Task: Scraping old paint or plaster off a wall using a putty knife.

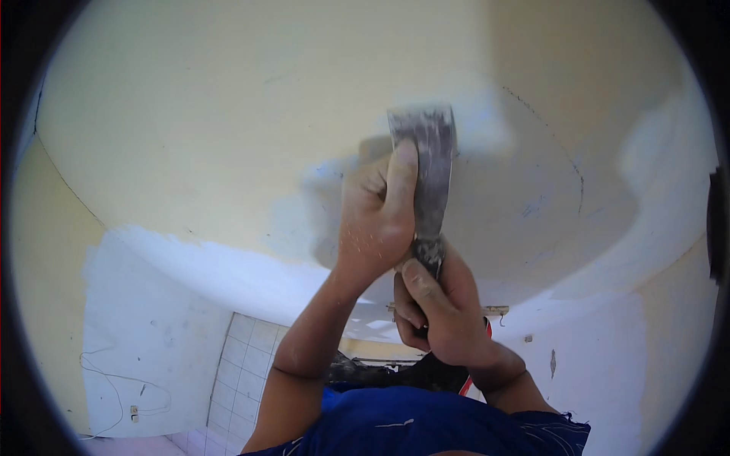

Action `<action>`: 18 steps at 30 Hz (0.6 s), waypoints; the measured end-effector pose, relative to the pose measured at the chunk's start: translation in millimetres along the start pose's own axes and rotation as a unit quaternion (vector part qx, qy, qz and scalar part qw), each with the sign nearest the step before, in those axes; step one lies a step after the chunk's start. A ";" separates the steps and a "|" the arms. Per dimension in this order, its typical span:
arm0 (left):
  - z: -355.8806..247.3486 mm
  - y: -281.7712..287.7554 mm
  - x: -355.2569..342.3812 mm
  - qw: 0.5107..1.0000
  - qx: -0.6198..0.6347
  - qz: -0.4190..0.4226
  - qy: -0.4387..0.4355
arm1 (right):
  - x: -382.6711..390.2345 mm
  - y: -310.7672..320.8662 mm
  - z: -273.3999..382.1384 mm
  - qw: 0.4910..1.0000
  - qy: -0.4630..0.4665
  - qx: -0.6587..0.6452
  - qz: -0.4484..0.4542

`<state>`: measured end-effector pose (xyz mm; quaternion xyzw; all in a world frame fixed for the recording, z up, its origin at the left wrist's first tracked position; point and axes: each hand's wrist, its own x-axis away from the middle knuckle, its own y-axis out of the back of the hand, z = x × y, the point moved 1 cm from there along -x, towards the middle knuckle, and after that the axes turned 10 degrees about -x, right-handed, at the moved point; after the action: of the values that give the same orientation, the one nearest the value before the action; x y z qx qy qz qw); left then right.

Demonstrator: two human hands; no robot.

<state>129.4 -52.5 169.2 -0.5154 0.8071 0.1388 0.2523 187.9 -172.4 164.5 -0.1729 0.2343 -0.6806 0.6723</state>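
A putty knife [433, 175] with a wide, smeared metal blade and a black handle points up in front of the cream wall [251, 99]. My right hand [445, 311] is closed round its handle, thumb along the front. Higher up, my left hand [376, 205] grips the blade, its thumb pressed flat on the metal and its other fingers mostly hidden behind. Pale whitish patches [487, 125] show on the wall beside the blade's top edge. Whether that edge touches the wall, I cannot tell.
A thin crack-like line [566, 156] curves across the wall at the right. Below, a white painted band [220, 266] crosses it. Lower left are pale tiles [247, 342], a loose cable [114, 380] and a wall socket [134, 413]. A dark object [715, 228] stands at the right rim.
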 end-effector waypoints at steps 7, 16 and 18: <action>-13.2 -5.8 -4.5 1.000 0.025 -0.013 -0.002 | -4.1 3.1 -4.2 0.999 0.033 -0.009 0.006; -27.1 -11.6 -14.7 0.999 -0.016 -0.026 -0.034 | -2.6 -0.7 15.6 0.999 0.037 0.017 0.012; -28.3 -11.1 -16.1 0.999 -0.008 -0.020 -0.028 | -4.8 -1.9 13.0 0.998 0.048 0.017 0.024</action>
<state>137.3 -58.8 202.0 -0.5292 0.7884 0.1541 0.2733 193.6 -168.8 176.7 -0.1229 0.2589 -0.6758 0.6791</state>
